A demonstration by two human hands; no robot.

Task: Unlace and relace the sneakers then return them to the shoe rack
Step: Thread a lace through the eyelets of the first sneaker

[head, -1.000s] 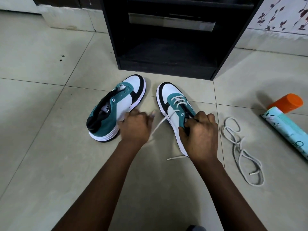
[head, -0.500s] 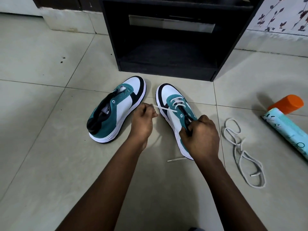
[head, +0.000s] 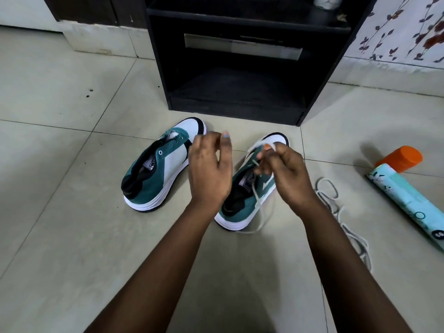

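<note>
You have two sneakers on the floor [head: 60, 212] before the black shoe rack [head: 319, 75]: the left sneaker [head: 158, 174] without a lace, the right sneaker [head: 247, 200] partly laced. Your right hand [head: 286, 171] pinches the white lace [head: 260, 145] over that shoe's toe. Your left hand [head: 209, 171] hovers between the two shoes, fingers loose, holding nothing. One loose lace [head: 336, 200] lies to the right, and one orange-capped spray can [head: 403, 186] beyond it.
</note>
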